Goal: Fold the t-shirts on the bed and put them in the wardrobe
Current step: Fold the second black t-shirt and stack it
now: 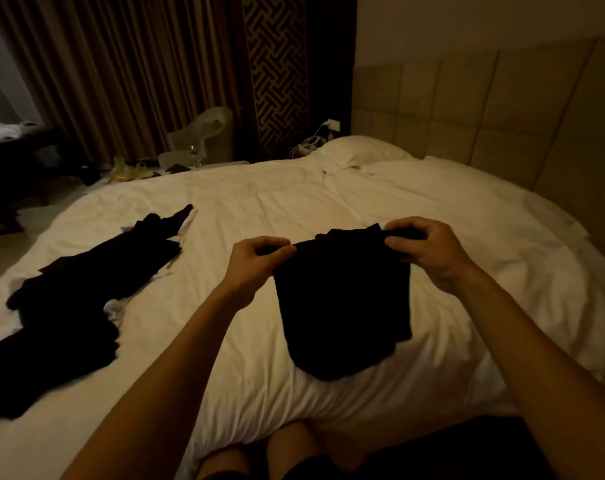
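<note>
The black t-shirt (342,306) is partly folded, mid-bed (294,195), top edge raised; our left hand (256,265) and right hand (432,254) pinch its upper corners, fingers (398,242) clamped on cloth. Dark heap of garments (79,299) lies left, unfolded. We judge it early; wardrobe not in sight

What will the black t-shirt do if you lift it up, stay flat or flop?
Probably flop: the t-shirt crumples where the left hand and right hand pinch its top edge. It looks light, since fingertips alone seem enough to hold it. Pushed, it would likely bunch up on the wrinkled bed rather than slide.
</note>
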A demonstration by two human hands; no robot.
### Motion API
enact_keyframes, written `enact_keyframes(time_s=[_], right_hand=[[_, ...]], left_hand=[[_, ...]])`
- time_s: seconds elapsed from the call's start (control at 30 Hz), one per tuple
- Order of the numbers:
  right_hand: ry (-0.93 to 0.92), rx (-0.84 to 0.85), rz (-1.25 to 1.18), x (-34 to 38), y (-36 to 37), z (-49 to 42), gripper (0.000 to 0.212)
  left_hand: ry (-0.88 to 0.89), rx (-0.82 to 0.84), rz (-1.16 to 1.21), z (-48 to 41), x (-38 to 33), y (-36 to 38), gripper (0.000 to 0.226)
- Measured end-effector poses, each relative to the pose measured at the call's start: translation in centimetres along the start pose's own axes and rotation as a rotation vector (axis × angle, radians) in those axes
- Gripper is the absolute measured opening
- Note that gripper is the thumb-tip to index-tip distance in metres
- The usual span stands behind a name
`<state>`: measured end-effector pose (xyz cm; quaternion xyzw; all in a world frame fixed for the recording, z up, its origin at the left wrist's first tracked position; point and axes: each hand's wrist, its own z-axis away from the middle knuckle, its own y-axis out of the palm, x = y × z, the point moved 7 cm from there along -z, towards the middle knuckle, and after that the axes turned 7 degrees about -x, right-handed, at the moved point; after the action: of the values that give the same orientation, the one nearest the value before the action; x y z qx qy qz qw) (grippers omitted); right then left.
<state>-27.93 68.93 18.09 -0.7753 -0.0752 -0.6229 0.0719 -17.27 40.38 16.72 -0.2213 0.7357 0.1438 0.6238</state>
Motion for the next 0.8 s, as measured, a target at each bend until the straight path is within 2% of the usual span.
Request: enact_keyframes(time_s=[0.1,0.3,0.43,0.57,0.67,0.8], right_hand=[[0.028,-0.018,0.051,-0.7,-2.1,-2.5,0.021],[0.133,-0.078,0.139,-8.7,-4.8,-6.5,0.024],[0.179,-0.096,0.197,-13.7,-5.2,-10.8,0.026],[0.159,-0.096,0.245,-15.7,-4.1,-16.3,0.029],[0.062,-0.109,0.28,-13.9,-2.7,-21.6,0.03],[-0.135,-0.164,0.221,-7.7,-1.6,-28.9,0.03]], left_hand=[[-0.027,0.043,-0.005,-2.5,0.8,3.3,0.01],[-0.154,0.078,-0.042,-6.8,7.1,8.9,0.011],[-0.21,0.079,-0.05,-10.5,10.4,11.4,0.014],[-0.245,0.04,-0.057,-15.5,12.4,12.2,0.014],[-0.183,-0.046,-0.072,-20.2,11.2,12.3,0.013],[0.024,-0.166,-0.07,-26.6,5.1,12.1,0.019]])
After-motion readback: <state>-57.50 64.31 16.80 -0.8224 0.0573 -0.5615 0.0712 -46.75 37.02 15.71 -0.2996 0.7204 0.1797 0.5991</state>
